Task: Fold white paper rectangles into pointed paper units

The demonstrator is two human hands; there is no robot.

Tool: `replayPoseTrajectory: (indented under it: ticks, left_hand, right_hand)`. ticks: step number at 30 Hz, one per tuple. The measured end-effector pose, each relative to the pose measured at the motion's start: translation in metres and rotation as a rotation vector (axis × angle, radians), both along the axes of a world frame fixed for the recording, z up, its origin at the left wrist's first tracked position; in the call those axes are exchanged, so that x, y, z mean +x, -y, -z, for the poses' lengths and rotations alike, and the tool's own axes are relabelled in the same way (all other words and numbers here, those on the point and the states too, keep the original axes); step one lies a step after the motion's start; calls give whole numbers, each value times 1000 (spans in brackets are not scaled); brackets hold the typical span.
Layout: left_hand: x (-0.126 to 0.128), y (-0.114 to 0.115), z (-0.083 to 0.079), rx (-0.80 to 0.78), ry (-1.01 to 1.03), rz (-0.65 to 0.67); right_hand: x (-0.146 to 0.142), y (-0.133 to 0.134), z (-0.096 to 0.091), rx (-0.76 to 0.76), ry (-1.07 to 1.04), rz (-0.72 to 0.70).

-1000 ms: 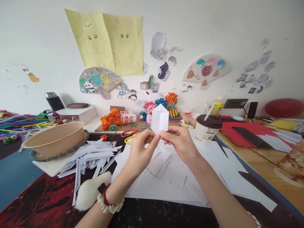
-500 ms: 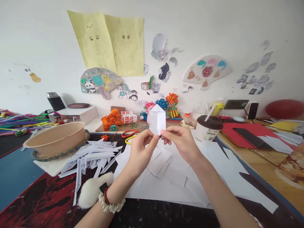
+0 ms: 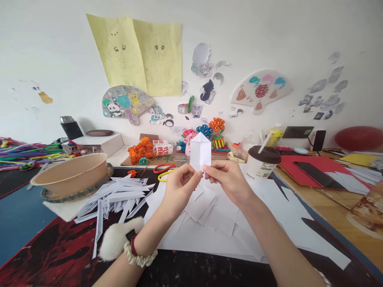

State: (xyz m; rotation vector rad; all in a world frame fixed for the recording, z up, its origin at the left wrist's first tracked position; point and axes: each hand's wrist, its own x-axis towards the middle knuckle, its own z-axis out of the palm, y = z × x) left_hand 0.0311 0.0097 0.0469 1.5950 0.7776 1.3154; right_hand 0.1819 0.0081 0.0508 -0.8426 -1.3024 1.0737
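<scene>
A small folded piece of white paper (image 3: pixel 200 152) with a pointed top stands upright between my hands, above the table. My left hand (image 3: pixel 182 185) pinches its lower left edge between thumb and fingers. On the other side, my right hand (image 3: pixel 226 177) grips the lower right corner, its thumb lying on the front. Under my hands are several loose white paper pieces (image 3: pixel 200 205) on larger white sheets (image 3: pixel 209 241). Left of my left hand lies a heap of folded paper strips (image 3: pixel 119 197).
A beige oval tub (image 3: pixel 70 175) stands at the left on a woven mat. Near my left wrist is a white fluffy object (image 3: pixel 112 241). Behind my hands are scissors (image 3: pixel 164 175) and orange craft flowers (image 3: pixel 142 149). A lidded cup (image 3: pixel 261 161) and a phone (image 3: pixel 317 174) are at the right.
The folded paper appears slightly further right and a little more squarely turned to me. Both hands keep their pinch on it.
</scene>
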Motion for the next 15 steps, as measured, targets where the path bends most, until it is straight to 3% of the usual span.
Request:
replayPoseTrajectory:
  ticks: [7, 15]
  left_hand:
    - [-1, -1, 1, 29, 12, -15]
    - [-4, -4, 4, 28, -58, -40]
  right_hand:
    - [2, 1, -4, 20, 38, -61]
    - [0, 0, -4, 123, 138, -27]
